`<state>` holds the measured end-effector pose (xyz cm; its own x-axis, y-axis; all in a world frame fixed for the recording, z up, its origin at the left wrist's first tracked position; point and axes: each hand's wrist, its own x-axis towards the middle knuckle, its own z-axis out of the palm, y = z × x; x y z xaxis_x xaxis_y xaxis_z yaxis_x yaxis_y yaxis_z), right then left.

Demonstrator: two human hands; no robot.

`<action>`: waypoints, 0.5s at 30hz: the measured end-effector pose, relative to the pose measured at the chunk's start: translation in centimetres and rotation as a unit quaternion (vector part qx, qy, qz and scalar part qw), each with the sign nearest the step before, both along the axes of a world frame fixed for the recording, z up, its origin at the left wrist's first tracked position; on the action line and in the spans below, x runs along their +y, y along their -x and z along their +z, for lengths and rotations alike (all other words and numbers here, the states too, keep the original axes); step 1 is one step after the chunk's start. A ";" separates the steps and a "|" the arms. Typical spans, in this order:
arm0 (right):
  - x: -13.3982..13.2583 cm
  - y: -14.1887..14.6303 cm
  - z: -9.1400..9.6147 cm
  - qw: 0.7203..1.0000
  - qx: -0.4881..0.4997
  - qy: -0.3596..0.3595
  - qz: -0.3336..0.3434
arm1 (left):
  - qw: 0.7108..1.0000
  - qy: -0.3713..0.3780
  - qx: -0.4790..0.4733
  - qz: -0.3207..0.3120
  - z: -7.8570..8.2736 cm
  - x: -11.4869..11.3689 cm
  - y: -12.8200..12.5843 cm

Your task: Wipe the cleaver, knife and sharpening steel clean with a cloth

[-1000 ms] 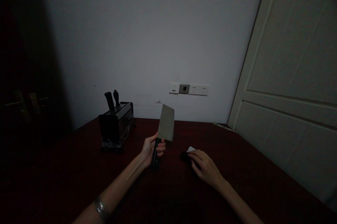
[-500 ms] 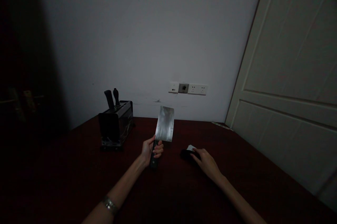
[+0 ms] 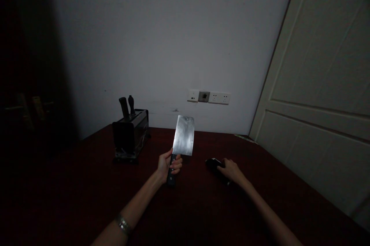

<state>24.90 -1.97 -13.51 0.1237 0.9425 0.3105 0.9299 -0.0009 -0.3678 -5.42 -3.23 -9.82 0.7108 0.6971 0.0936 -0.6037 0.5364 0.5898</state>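
Deep shadow fills the left side, where a brass door handle point(image 3: 37, 107) shows dimly. The dark red table point(image 3: 179, 215) spans the lower part, its far edge meeting a plain grey wall point(image 3: 162, 45) with faint scuffs low down. On the table's left stands a rack point(image 3: 124, 138), two black handles point(image 3: 131, 104) sticking up from its top. Next, the left hand point(image 3: 169, 165), a metallic band point(image 3: 123, 223) around its wrist, is closed about the cleaver's handle; the cleaver point(image 3: 184, 136) is held up before the person, blade pointing away. Behind and to its right, sockets point(image 3: 208, 97) line the wall. A black thing point(image 3: 215, 165) lies on the table, pinched between thumb and fingers of the right hand point(image 3: 231, 171). Farther right, a pale strip point(image 3: 245, 139) lies at the table's far edge, beside a cream panelled door point(image 3: 318, 84).

Compared with a second ago, the blade has turned to show a broader, brighter face, and the right hand sits farther right, leaving more of the black thing uncovered.
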 end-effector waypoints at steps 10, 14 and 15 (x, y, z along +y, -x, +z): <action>1.2 1.5 3.9 0.986 0.132 0.082 0.053 | 0.999 -0.034 0.015 -0.027 0.2 -0.8 -0.2; 1.8 2.3 8.2 0.973 0.213 0.025 0.082 | 0.999 -0.039 0.002 -0.030 0.3 -1.0 -0.3; 2.0 2.6 9.5 0.971 0.227 -0.006 0.080 | 0.999 -0.040 0.001 -0.031 0.3 -1.0 -0.3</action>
